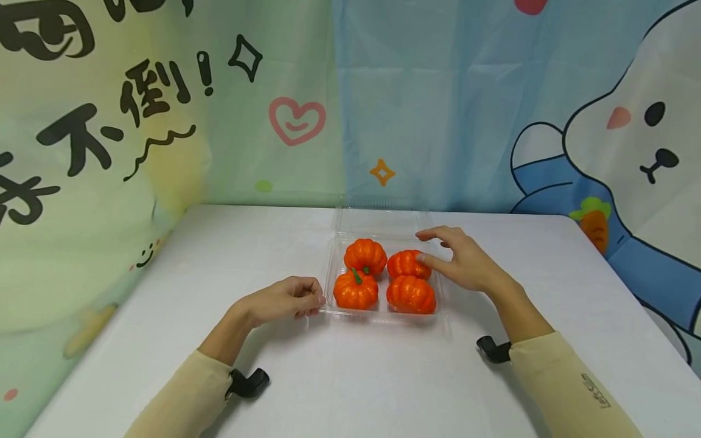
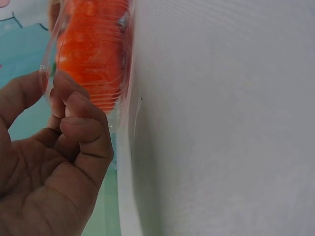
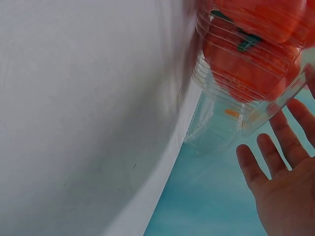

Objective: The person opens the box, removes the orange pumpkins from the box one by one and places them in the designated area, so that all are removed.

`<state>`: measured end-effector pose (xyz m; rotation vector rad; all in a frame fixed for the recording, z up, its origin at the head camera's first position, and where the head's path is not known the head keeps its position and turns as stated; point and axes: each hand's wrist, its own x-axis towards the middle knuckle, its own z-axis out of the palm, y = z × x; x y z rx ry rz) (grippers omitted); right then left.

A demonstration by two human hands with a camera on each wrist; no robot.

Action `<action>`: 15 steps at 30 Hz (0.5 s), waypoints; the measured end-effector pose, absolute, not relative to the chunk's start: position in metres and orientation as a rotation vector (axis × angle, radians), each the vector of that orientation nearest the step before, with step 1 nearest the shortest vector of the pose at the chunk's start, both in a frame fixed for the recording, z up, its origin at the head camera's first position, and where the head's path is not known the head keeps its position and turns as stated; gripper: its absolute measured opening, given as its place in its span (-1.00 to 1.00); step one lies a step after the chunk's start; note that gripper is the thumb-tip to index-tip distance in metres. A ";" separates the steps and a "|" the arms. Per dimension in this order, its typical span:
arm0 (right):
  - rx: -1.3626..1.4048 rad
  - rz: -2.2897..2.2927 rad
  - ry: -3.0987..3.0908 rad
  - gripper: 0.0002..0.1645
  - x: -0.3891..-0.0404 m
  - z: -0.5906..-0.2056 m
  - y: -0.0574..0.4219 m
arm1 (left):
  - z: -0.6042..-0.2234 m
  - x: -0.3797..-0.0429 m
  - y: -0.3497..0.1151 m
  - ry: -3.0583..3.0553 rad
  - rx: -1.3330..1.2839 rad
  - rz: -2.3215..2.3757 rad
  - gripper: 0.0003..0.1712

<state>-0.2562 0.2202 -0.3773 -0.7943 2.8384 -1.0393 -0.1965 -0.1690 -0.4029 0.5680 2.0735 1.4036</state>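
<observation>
A clear plastic clamshell box (image 1: 327, 267) stands on the table with several small orange pumpkins inside, two on its left side and two on its right. A green stem shows on the front left pumpkin (image 1: 350, 295). With thumb and bent fingers my left hand (image 1: 292, 298) pinches the box's front left corner; the left wrist view shows the ribbed wall (image 2: 125, 73) beside those fingers. My right hand (image 1: 462, 258) hovers at the right rim, fingers spread and fairly straight. Its thumb tip is over the back right pumpkin (image 1: 406, 263); whether they touch I cannot tell.
The box's transparent lid (image 1: 383, 220) lies folded back toward the curtain (image 1: 405, 109) behind the table. White cloth covers the table (image 1: 350, 377). Black wrist mounts (image 1: 249, 383) stick out from both sleeves.
</observation>
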 end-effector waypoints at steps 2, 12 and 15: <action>-0.796 -1.028 2.842 -0.44 -0.255 -0.377 0.221 | -0.403 -0.197 -0.168 2.075 0.571 1.400 -0.82; -0.780 -0.968 2.835 -0.38 -0.253 -0.377 0.223 | -0.402 -0.197 -0.170 2.073 0.570 1.395 -0.80; -0.790 -0.953 2.825 -0.35 -0.252 -0.379 0.223 | -0.402 -0.196 -0.171 2.075 0.580 1.399 -0.80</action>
